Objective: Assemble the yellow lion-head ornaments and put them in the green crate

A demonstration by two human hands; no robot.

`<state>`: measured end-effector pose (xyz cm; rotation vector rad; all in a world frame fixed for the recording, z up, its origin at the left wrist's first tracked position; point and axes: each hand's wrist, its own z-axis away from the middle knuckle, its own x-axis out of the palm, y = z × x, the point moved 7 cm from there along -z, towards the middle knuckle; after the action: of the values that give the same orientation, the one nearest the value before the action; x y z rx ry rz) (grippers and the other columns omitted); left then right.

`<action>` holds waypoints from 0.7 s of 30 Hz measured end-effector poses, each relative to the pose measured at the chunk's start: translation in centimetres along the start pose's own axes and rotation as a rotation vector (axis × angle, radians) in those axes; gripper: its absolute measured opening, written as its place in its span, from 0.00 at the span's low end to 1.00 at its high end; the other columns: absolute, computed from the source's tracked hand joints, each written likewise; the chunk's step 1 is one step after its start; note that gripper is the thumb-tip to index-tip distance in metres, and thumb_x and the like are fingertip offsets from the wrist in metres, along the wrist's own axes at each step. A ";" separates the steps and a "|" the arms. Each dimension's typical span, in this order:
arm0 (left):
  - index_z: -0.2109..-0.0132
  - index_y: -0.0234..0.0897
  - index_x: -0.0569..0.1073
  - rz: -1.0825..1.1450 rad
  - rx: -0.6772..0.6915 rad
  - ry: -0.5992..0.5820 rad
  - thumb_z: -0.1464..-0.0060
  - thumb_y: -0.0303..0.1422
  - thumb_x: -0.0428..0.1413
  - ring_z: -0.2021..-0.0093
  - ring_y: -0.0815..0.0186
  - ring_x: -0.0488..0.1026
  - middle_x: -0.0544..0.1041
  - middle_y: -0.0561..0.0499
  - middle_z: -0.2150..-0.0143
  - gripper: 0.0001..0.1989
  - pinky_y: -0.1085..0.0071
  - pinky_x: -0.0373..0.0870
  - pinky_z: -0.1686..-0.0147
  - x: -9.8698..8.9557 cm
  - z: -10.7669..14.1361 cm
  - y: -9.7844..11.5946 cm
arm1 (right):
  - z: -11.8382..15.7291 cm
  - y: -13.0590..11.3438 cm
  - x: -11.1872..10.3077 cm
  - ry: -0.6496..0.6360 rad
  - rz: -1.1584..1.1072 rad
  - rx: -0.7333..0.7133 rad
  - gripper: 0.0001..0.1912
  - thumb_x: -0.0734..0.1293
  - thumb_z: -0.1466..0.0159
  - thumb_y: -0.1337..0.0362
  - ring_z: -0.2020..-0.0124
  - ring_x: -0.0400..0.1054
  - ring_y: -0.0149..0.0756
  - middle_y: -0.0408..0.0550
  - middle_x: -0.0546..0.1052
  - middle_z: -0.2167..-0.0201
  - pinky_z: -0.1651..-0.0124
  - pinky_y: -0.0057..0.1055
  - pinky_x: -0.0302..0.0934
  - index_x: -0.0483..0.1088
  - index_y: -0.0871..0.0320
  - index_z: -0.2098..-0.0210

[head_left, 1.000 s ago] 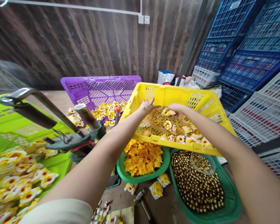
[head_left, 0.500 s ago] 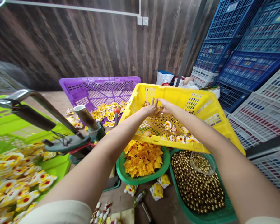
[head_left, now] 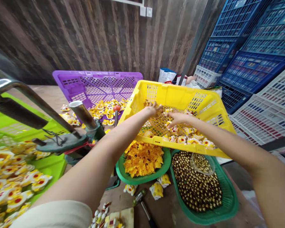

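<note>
Both my hands reach into a tilted yellow crate (head_left: 178, 90) in the head view. My left hand (head_left: 154, 109) has its fingers spread near the crate's left inner side, with nothing visible in it. To its right, my right hand (head_left: 178, 118) is open, its fingers pointing left over small white, red and yellow pieces (head_left: 181, 139) on the crate's lower side. Below the crate, a green basket (head_left: 142, 180) holds orange flower-like pieces (head_left: 143, 158). Another green basket (head_left: 230, 202) holds gold beads (head_left: 197, 186) and a clear bowl (head_left: 210, 164).
A purple crate (head_left: 97, 74) with yellow pieces stands back left. A metal hand press (head_left: 85, 118) is at the left, beside a green crate (head_left: 47, 171) of pieces. A hammer (head_left: 143, 207) lies at the front. Blue crates (head_left: 249, 66) are stacked at the right.
My hands have moved apart, my right hand shifting right and down. More small pieces now show in the yellow crate. The view has shifted slightly.
</note>
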<state>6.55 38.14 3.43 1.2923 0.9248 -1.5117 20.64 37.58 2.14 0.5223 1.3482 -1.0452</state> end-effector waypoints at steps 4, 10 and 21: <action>0.27 0.53 0.42 -0.033 -0.065 -0.093 0.42 0.45 0.56 0.27 0.38 0.39 0.35 0.41 0.25 0.43 0.35 0.45 0.36 0.4 0.3 0.1 | -0.2 0.7 1.5 0.014 0.014 0.068 0.19 0.75 0.48 0.61 0.65 0.73 0.41 0.50 0.79 0.66 0.62 0.31 0.67 0.73 0.61 0.59; 0.27 0.50 0.42 -0.053 -0.058 -0.086 0.41 0.46 0.56 0.27 0.38 0.39 0.35 0.40 0.25 0.43 0.39 0.44 0.34 0.1 0.9 0.3 | -2.0 1.6 -1.7 0.157 0.014 0.051 0.30 0.71 0.43 0.66 0.61 0.73 0.39 0.53 0.78 0.59 0.57 0.31 0.67 0.64 0.62 0.41; 0.27 0.52 0.41 -0.080 -0.037 -0.088 0.42 0.46 0.55 0.27 0.41 0.38 0.37 0.42 0.24 0.43 0.39 0.45 0.34 0.3 0.5 0.0 | 1.8 -0.3 -0.1 0.115 0.132 -0.291 0.18 0.62 0.41 0.77 0.60 0.70 0.38 0.53 0.77 0.60 0.54 0.31 0.60 0.71 0.59 0.53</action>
<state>6.36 37.59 3.22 1.1653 0.9530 -1.5927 21.39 35.94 2.66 0.4513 1.5156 -0.7045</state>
